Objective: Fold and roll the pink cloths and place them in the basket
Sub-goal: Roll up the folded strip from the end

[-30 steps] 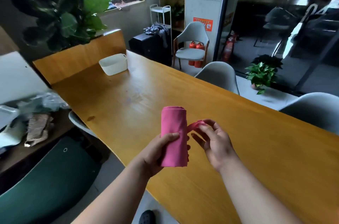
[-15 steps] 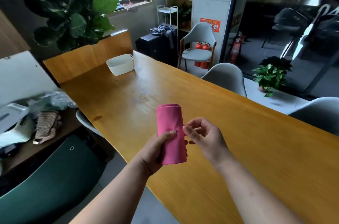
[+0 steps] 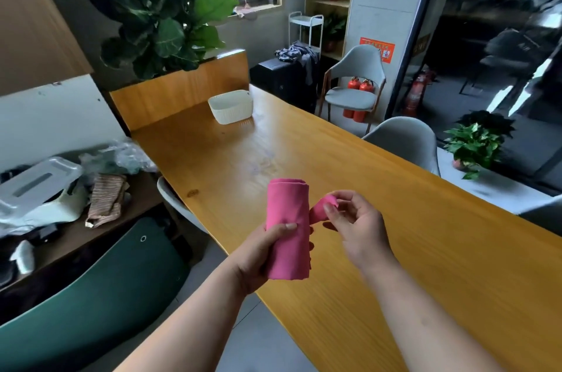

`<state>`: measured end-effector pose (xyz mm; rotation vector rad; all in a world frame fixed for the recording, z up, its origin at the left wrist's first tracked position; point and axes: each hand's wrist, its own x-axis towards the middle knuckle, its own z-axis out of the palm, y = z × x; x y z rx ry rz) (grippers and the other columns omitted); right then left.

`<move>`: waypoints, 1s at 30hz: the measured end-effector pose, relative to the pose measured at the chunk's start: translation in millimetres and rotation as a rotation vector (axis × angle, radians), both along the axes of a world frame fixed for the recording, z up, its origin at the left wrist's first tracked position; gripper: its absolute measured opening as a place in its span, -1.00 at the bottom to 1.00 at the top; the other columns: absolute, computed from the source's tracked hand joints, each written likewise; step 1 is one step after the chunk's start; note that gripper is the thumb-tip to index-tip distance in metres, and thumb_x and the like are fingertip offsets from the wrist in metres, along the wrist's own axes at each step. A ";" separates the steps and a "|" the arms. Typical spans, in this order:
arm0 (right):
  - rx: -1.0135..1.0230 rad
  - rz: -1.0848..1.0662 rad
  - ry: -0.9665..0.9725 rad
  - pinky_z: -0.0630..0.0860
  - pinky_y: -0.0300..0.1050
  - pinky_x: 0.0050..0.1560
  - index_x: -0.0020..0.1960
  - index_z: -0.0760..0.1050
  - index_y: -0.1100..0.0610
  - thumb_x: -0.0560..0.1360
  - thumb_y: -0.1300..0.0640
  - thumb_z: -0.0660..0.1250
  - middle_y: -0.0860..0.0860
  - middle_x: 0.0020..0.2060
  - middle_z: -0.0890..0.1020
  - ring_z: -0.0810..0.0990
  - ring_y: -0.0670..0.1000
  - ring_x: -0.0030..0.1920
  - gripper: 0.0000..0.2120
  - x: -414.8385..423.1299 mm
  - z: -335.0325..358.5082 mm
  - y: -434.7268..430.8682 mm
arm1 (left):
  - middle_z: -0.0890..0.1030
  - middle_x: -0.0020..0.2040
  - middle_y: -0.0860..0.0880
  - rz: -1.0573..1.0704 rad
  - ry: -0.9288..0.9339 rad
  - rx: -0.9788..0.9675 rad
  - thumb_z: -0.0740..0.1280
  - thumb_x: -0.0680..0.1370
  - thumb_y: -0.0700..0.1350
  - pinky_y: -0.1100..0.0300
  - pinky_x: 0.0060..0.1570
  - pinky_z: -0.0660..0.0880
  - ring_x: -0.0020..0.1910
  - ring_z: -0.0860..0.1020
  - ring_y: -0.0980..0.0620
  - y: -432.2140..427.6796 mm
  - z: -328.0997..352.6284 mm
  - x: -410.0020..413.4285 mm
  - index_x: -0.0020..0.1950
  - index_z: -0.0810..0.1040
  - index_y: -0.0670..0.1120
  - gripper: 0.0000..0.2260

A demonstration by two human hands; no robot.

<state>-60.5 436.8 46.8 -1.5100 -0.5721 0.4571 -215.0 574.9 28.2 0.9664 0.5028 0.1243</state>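
Left hand [image 3: 261, 253] grips rolled pink cloth [image 3: 287, 225], roll upright, held above the wooden table [image 3: 425, 265] edge. Right hand [image 3: 355, 225] pinches loose cloth corner beside the roll (flap curls outward). White basket [image 3: 231, 107] at far table end, well apart. Grey chairs [image 3: 404, 140] along the right side; large leafy plant [image 3: 164, 15] behind.

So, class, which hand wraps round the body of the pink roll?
The left hand: its thumb and fingers curl round the upright rolled pink cloth. The right hand only pinches the cloth's loose end beside the roll.
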 end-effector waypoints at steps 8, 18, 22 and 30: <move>0.026 0.276 0.170 0.49 0.27 0.33 -0.08 0.55 0.26 0.45 0.11 0.59 0.29 -0.06 0.67 0.64 0.27 0.03 -0.72 -12.3 10.6 40.0 | 0.65 0.17 -0.31 -0.011 0.006 -0.027 0.53 0.51 -0.03 -0.27 0.20 0.56 0.10 0.64 -0.26 47.3 3.9 -30.0 0.39 0.53 -0.32 -0.45; 0.330 0.304 0.556 0.49 0.01 -0.08 0.18 0.43 0.16 0.56 0.22 0.40 0.28 -0.03 0.61 0.46 0.08 -0.24 -0.76 -54.8 19.7 100.9 | 0.65 0.21 -0.36 -0.023 0.037 0.119 0.52 0.53 -0.06 -0.38 0.26 0.52 0.12 0.65 -0.31 108.4 0.3 -64.3 0.38 0.52 -0.22 -0.52; 0.262 0.198 0.545 0.38 -0.04 -0.26 0.28 0.39 0.11 0.61 0.15 0.21 0.24 0.24 0.66 0.49 0.07 -0.22 -0.75 -60.3 23.7 127.7 | 0.68 0.12 -0.23 -0.030 0.023 0.291 0.55 0.48 -0.08 -0.22 0.08 0.59 0.03 0.67 -0.21 125.5 -1.4 -76.3 0.30 0.56 -0.09 -0.58; -0.145 0.260 0.149 0.41 0.00 -0.14 0.27 0.49 0.19 0.63 0.21 0.16 0.17 0.00 0.76 0.58 0.16 -0.16 -0.73 -76.7 43.8 178.7 | 0.66 0.18 0.12 -0.252 0.037 0.862 0.59 0.47 -0.11 0.14 0.01 0.67 0.06 0.69 0.14 171.2 9.6 -96.6 0.47 0.45 0.30 -0.34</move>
